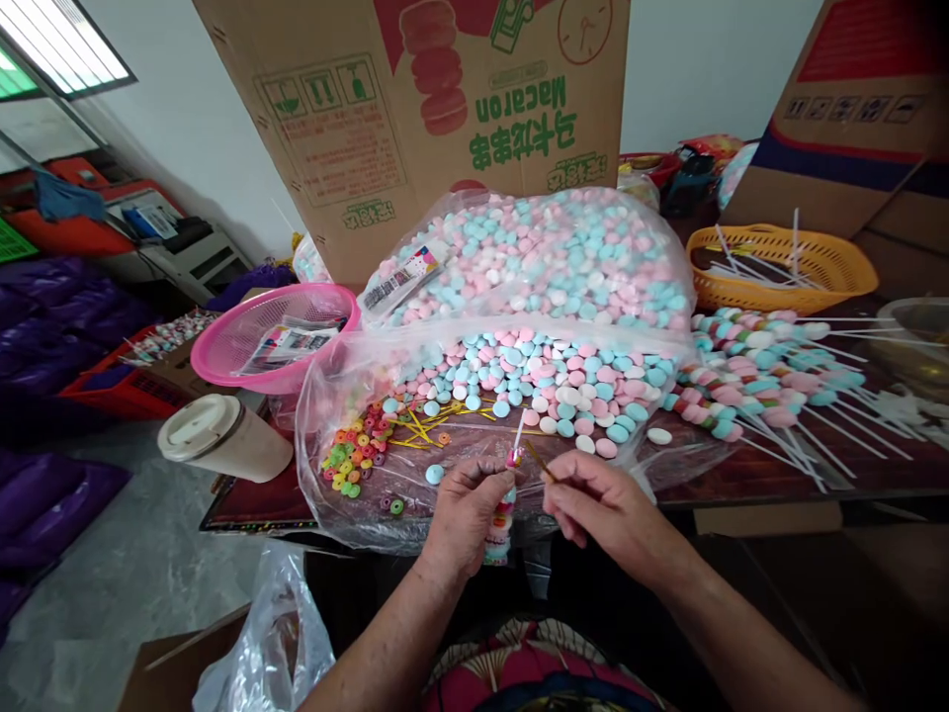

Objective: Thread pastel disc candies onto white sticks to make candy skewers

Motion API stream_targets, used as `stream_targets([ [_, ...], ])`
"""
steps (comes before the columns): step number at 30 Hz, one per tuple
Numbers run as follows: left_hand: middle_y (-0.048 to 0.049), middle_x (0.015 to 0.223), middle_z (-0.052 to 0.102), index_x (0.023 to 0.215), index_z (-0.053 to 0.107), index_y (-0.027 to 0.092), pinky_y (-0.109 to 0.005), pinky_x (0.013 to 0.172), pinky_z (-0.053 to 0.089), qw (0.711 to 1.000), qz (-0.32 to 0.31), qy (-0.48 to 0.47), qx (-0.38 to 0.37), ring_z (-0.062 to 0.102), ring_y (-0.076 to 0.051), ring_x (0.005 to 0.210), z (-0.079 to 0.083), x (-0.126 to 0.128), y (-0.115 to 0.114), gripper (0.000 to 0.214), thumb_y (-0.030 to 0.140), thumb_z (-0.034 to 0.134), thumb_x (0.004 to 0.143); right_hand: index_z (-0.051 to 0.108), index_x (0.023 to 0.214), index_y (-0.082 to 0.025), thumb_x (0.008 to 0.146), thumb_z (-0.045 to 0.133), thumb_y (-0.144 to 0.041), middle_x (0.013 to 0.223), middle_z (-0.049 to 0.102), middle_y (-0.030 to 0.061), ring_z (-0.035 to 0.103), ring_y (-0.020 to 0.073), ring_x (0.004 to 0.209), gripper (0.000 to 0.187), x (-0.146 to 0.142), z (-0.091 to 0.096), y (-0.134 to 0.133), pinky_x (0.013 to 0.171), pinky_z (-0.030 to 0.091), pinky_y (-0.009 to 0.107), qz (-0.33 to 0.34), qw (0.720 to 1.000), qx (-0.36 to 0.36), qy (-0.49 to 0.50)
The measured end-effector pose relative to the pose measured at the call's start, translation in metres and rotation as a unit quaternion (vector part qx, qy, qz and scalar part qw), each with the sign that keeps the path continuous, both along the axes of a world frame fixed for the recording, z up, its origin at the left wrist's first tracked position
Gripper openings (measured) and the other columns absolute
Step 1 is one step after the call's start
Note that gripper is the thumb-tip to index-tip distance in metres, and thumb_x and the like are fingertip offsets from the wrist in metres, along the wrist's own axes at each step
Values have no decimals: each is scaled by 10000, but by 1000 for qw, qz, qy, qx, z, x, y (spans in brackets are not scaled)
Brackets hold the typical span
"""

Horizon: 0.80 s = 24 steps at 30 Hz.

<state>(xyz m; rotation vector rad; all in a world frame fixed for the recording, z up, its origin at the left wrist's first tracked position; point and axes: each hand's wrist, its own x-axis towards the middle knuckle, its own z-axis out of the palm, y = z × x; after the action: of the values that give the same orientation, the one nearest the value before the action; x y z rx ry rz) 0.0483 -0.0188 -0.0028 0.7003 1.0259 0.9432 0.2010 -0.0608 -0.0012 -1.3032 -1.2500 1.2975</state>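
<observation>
My left hand [472, 509] is closed around the gathered neck of a wrapped candy skewer [498, 539]. Its wrapped candies hang below my fingers, and the white stick [520, 431] points up. Between the thumb and fingers of my right hand [604, 502] is a gold twist tie [540, 461], its far end close to the wrapper's neck. Whether the tie touches the wrapper I cannot tell. More gold twist ties [419, 431] lie loose on the clear plastic just beyond my hands. Pink, blue and white candies [567, 381] spread out behind them.
Colourful ring candies [356, 450] lie at left, near a lidded cup [226, 435] and a pink basket [278, 381]. Finished skewers [771, 376] are piled at right below a yellow basket [837, 267]. Behind the big candy bag [534, 247] stands a cardboard box [326, 148].
</observation>
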Motion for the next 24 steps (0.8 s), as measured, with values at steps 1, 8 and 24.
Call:
stream_targets([
  [1,-16,633,680,654,673,139,-189,517,420,1000,-7,0,12,573,-90,525,0,1,1,161,228,780,572,518,779,-191,840,484,-334,616,526,-39,440,84,460,159,-3,3,1,442,341,216,12,1000,0,10],
  [8,13,586,634,647,692,146,-180,505,383,999,-19,20,33,512,-71,506,-2,-1,10,137,240,775,592,463,630,-198,896,429,-359,543,492,-39,423,80,449,313,-16,1,15,438,320,214,13,996,13,-85],
  [24,13,504,567,603,643,141,-191,371,341,996,-72,30,43,458,-70,373,-2,-3,26,293,399,775,647,462,647,-213,876,444,-339,581,500,-16,445,124,545,262,-18,3,39,504,355,240,-57,978,76,-184],
])
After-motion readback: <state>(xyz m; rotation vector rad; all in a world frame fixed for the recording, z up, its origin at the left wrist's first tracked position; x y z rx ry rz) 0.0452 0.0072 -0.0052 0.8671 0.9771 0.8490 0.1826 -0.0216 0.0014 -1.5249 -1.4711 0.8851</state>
